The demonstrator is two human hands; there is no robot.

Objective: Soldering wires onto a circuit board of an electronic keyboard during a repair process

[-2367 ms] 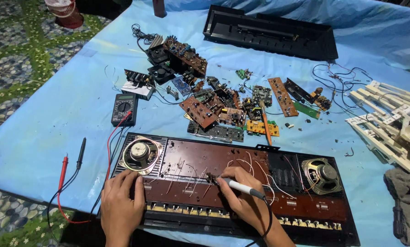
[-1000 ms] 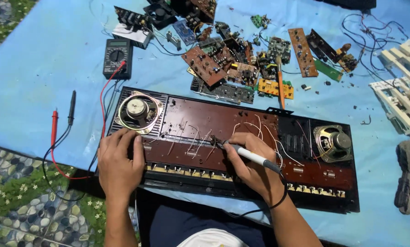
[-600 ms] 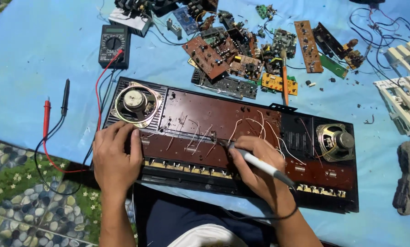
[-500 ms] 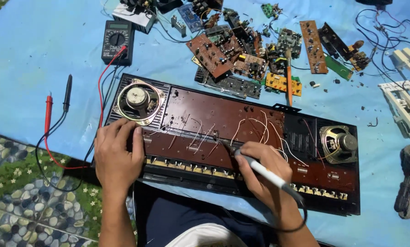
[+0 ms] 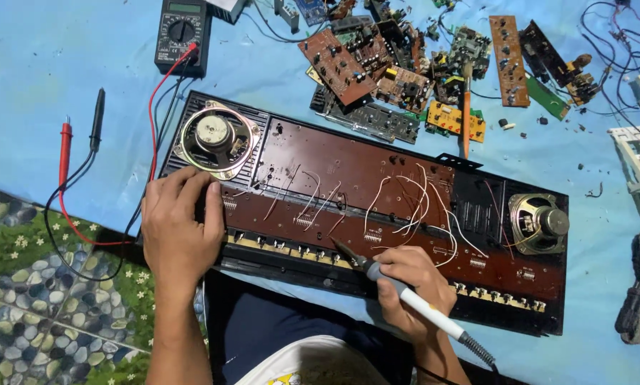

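Holding a white-handled soldering iron (image 5: 405, 294) like a pen, my right hand (image 5: 411, 289) has its grip closed around the shaft, the dark tip touching the brown circuit board (image 5: 348, 178) near its front edge. That board sits inside a long black keyboard chassis (image 5: 509, 314) lying across a blue cloth (image 5: 49, 64). My left hand (image 5: 179, 228) lies flat and open on the chassis's left end, grip holding nothing, just beside the left speaker (image 5: 216, 139). A second speaker (image 5: 541, 222) sits at the right end. Beyond lie loose circuit boards (image 5: 377, 71), a black multimeter (image 5: 182, 32) and its red probe (image 5: 64, 150).
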